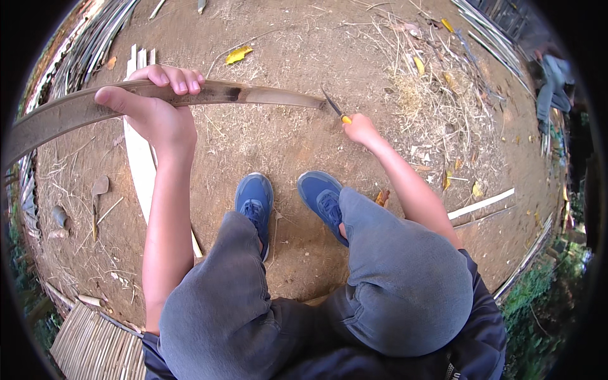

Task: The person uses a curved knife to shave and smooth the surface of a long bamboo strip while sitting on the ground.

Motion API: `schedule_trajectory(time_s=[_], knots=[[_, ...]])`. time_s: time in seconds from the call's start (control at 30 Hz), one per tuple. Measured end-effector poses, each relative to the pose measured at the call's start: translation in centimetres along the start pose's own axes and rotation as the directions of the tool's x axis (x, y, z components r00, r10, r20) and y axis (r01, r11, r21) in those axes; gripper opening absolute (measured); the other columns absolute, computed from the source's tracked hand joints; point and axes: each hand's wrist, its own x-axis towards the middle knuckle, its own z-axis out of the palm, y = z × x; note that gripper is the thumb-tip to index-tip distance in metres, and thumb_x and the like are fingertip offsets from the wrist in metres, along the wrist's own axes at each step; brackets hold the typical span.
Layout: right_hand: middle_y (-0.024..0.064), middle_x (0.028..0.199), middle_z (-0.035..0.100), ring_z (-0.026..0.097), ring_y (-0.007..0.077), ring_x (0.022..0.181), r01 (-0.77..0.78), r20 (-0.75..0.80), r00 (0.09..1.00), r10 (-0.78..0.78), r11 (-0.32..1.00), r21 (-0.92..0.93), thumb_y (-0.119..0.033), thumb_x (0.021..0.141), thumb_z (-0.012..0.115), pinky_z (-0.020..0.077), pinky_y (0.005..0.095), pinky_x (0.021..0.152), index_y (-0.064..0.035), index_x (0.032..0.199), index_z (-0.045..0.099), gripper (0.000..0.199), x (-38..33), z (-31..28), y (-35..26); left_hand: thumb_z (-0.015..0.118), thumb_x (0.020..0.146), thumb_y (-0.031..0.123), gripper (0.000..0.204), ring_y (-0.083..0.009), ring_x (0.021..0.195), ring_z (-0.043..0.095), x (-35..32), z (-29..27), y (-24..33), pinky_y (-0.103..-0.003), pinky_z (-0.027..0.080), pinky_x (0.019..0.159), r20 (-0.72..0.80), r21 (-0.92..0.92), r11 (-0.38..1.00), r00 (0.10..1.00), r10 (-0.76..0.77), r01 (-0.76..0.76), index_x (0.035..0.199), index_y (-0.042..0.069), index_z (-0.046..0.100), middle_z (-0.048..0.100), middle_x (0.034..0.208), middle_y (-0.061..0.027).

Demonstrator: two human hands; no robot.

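Observation:
A long split bamboo strip (218, 92) runs across the upper left of the head view, brown with a dark node and a paler stretch toward its right end. My left hand (161, 111) is closed round it, thumb on the near side and fingers over the far edge. In my right hand (361, 130) is a knife (335, 106) with a yellow handle and a thin dark blade. The blade points up and left, close by the strip's right end; whether it touches cannot be made out. Most of the handle is hidden in my fist.
Pale bamboo slats (140, 164) lie on the dirt under my left forearm. A small trowel-like tool (99, 187) rests at the left. Dry shavings (437, 95) are heaped at the right. A white strip (481, 204) lies beyond my right arm. Another person's legs (552, 92) show far right.

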Motion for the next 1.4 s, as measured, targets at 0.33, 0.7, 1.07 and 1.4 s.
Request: schedule_trajectory(time_s=[0.33, 0.7, 1.07, 1.4], knots=[[0.0285, 0.098, 0.066, 0.064, 0.0445, 0.096, 0.059, -0.164, 0.986, -0.006, 0.946, 0.319, -0.028, 0.095, 0.056, 0.0502, 0.0501, 0.085, 0.0010, 0.107, 0.063, 0.032, -0.9, 2.7, 0.0, 0.021, 0.085, 0.083, 0.076, -0.0188, 0.054, 0.043, -1.0, 0.5, 0.3, -0.038, 0.045, 0.064, -0.019, -0.006, 1.000, 1.000, 0.003, -0.003, 0.076, 0.010, 0.039, 0.039, 0.059, -0.0036], [0.0180, 0.136, 0.049, 0.050, 0.0348, 0.125, 0.659, -0.278, 0.738, -0.614, 0.745, 0.104, -0.023, 0.081, 0.076, 0.0442, 0.0413, 0.103, -0.0023, 0.138, 0.044, 0.068, -5.1, -1.7, -11.3, 0.024, 0.086, 0.082, 0.074, -0.0181, 0.054, 0.044, -1.2, 0.9, 0.6, -0.037, 0.046, 0.064, -0.054, -0.009, 0.999, 0.998, 0.040, -0.040, 0.078, 0.010, 0.038, 0.038, 0.060, -0.0039], [0.0148, 0.114, 0.064, 0.061, 0.0356, 0.107, 0.791, -0.591, 0.526, -0.611, 0.607, 0.076, -0.015, 0.081, 0.075, 0.0503, 0.0431, 0.089, -0.0043, 0.119, 0.060, 0.043, -4.7, -1.0, -12.2, 0.021, 0.088, 0.079, 0.072, -0.0181, 0.056, 0.045, -1.0, 0.1, 0.7, -0.038, 0.047, 0.067, -0.057, 0.017, 0.999, 0.997, 0.045, -0.044, 0.080, 0.010, 0.037, 0.039, 0.062, -0.0039], [0.0152, 0.098, 0.068, 0.067, 0.0332, 0.088, 0.798, -0.615, 0.519, -0.594, 0.594, 0.099, -0.012, 0.083, 0.073, 0.0536, 0.0405, 0.077, -0.0040, 0.099, 0.068, 0.019, -4.6, -1.6, -12.3, 0.022, 0.086, 0.081, 0.074, -0.0192, 0.056, 0.046, -1.5, 0.2, 0.6, -0.038, 0.047, 0.064, 0.075, -0.006, 0.999, 0.996, 0.048, -0.048, 0.080, 0.009, 0.038, 0.040, 0.061, -0.0049]])
